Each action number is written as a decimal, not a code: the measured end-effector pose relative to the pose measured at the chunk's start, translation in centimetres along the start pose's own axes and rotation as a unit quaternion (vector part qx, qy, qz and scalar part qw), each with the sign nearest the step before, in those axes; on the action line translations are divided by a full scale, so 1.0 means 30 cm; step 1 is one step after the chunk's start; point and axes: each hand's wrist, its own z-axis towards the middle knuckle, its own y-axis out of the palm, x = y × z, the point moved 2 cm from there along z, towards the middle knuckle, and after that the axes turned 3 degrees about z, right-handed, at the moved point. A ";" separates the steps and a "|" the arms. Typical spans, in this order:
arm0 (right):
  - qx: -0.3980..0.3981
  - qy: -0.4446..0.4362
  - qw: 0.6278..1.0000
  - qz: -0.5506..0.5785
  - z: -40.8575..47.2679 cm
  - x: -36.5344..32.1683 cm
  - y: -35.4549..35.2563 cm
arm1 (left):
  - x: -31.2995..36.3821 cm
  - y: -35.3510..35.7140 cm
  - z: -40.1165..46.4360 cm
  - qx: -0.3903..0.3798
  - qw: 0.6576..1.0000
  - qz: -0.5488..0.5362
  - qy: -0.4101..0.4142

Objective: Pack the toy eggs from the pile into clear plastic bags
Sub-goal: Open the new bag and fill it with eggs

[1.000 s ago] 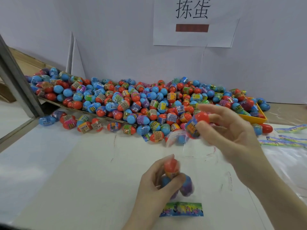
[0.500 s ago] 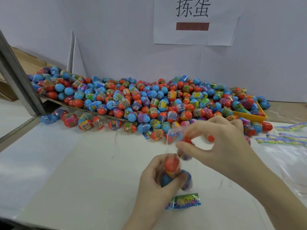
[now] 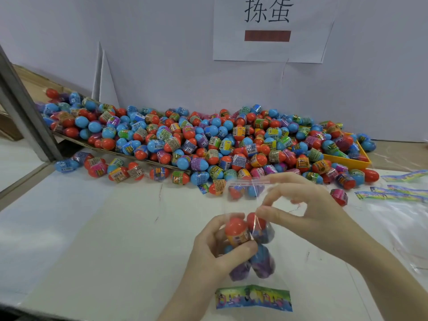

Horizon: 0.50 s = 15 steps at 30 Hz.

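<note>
A big pile of red and blue toy eggs (image 3: 208,140) lies along the back wall. Near the table's front, my left hand (image 3: 215,258) grips a clear plastic bag (image 3: 245,198) around several eggs inside it, an orange-topped egg (image 3: 236,230) uppermost. My right hand (image 3: 308,212) is just right of the bag. Its thumb and forefinger pinch the bag's film at the top of a second red-topped egg (image 3: 254,222). The bag's open mouth stands upright above both hands. A colourful printed card (image 3: 253,297) shows at the bag's bottom.
A yellow tray (image 3: 361,158) sits under the pile's right end. Colourful printed strips (image 3: 393,193) and clear bags (image 3: 405,228) lie at the right. A grey metal post (image 3: 25,112) slants up at the left. One loose egg (image 3: 339,196) lies right of my right hand.
My right hand carried an egg from above the pile down into the bag and let it go inside. Its fingers now pinch the bag's film. My left hand kept its grip.
</note>
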 end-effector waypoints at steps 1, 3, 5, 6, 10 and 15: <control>0.001 0.002 1.000 0.018 0.002 0.001 0.002 | -0.005 -0.001 0.001 -0.004 1.000 0.000 -0.013; 0.003 -0.007 0.999 0.037 0.004 0.012 0.007 | -0.011 0.004 0.002 -0.017 0.999 0.003 -0.034; 0.015 -0.011 0.999 0.043 0.001 0.024 0.015 | -0.008 0.013 0.003 -0.015 0.999 0.016 -0.039; 0.023 -0.012 0.999 0.047 -0.002 0.029 0.017 | -0.005 0.012 0.007 -0.004 0.999 0.029 -0.028; 0.049 0.001 0.996 0.076 -0.017 0.049 0.019 | 0.002 0.001 0.027 0.045 0.997 0.059 0.012; 0.029 0.114 0.953 0.279 -0.045 0.090 0.068 | -0.014 0.013 0.023 0.056 0.997 0.041 0.024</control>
